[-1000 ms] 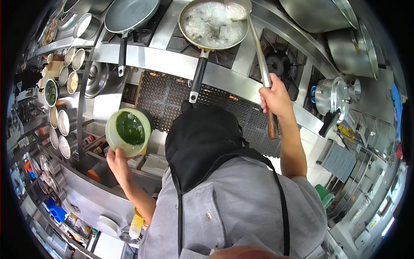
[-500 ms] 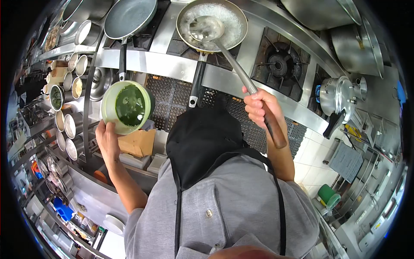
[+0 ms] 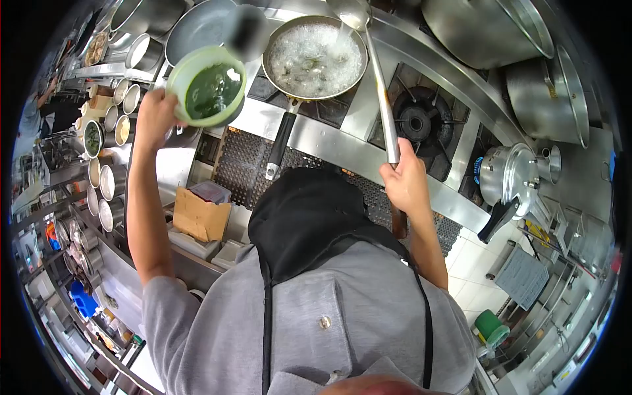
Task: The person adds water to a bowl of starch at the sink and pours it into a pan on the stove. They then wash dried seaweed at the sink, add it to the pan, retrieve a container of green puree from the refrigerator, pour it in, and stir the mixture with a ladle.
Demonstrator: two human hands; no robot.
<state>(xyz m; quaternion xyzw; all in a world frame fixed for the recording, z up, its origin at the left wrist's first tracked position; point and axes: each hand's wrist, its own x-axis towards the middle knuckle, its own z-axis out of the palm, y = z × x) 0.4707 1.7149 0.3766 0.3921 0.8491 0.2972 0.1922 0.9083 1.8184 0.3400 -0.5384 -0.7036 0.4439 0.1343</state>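
My left hand [image 3: 157, 118] grips the rim of a pale green container [image 3: 176, 82], tilted and holding dark green leaves in liquid. It is left of a frying pan [image 3: 316, 58] of bubbling liquid with dark bits, and overlaps a second, grey pan [image 3: 197, 29]. My right hand [image 3: 405, 178] is closed round the long handle of a ladle [image 3: 352, 12]. The ladle's bowl is raised over the pan's upper right edge, with liquid streaming down from it into the pan. The black pan handle [image 3: 283, 141] points toward me.
A bare burner [image 3: 416, 123] lies right of the pan. Large steel pots [image 3: 487, 33] stand at the upper right, and a lidded pot [image 3: 507, 174] sits below them. Metal tubs [image 3: 112, 181] line the left shelf. A cardboard box [image 3: 201, 216] is at lower left.
My left hand has raised the green container up toward the stove, over the grey pan. The ladle has come up out of the pan's liquid to its upper right edge.
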